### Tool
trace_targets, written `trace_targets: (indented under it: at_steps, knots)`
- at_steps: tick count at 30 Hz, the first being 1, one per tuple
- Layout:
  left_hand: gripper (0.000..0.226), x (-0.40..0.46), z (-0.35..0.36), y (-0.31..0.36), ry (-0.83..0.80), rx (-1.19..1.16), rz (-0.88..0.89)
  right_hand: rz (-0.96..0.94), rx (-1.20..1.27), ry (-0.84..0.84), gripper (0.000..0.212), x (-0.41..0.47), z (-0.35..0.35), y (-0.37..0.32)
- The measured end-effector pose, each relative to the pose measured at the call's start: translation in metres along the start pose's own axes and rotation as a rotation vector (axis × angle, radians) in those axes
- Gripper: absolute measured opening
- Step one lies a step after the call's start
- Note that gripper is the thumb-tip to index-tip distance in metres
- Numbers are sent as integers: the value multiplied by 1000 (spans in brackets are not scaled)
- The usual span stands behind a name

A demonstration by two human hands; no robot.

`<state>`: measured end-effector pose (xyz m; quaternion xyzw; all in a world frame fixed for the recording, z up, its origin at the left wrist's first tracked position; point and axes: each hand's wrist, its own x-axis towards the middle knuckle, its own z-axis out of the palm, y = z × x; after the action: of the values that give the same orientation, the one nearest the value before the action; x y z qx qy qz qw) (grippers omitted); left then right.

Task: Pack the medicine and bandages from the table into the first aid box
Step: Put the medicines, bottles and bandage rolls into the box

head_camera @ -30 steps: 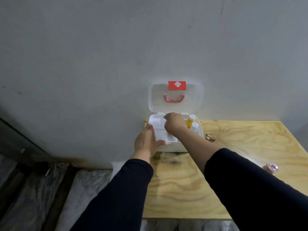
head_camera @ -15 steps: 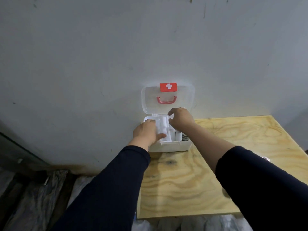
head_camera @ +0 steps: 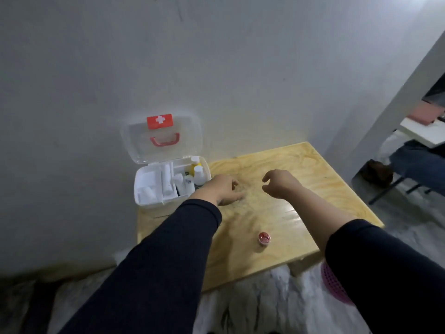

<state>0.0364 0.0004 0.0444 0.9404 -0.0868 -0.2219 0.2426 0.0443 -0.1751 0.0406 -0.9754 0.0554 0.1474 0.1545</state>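
- a small red-lidded jar [head_camera: 264, 238] stands alone on the wooden bench [head_camera: 313, 189], near its front edge.
- left hand [head_camera: 222, 190] and right hand [head_camera: 280, 183] hover over the bench, loosely spread, holding nothing.
- the first aid box [head_camera: 154, 197] sits at the bench's far left corner, lid [head_camera: 134, 145] raised; its compartments hold bandage rolls [head_camera: 166, 182] and small bottles [head_camera: 198, 174].

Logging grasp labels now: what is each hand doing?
Left hand: open, empty, beside the first aid box.
Right hand: open, fingers curled, empty.

Dark sleeves [head_camera: 168, 256] (navy, perhaps), bare hands [head_camera: 224, 189]
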Motion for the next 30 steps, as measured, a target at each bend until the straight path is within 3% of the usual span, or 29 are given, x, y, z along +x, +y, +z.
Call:
trace_targets:
  at_steps: [3,13,19,26,30]
  knots:
    - [54,7,30,17,-42,-6,-26,44,3,-25,38,1,7,44]
    - [50,14,92,38,4,-57,-208,-33,32,-68,40,26,36,125]
    - [44,-4,104,43,72,-76,-275,-227,-9,-154,39,11,49,114]
    - [46,-34,117,40,131,-58,-390,-477,-181,-285,63,-34,65,82]
    - [45,-50,122,36,163,-93,-447,-563,-183,-249,51,-48,74,76]
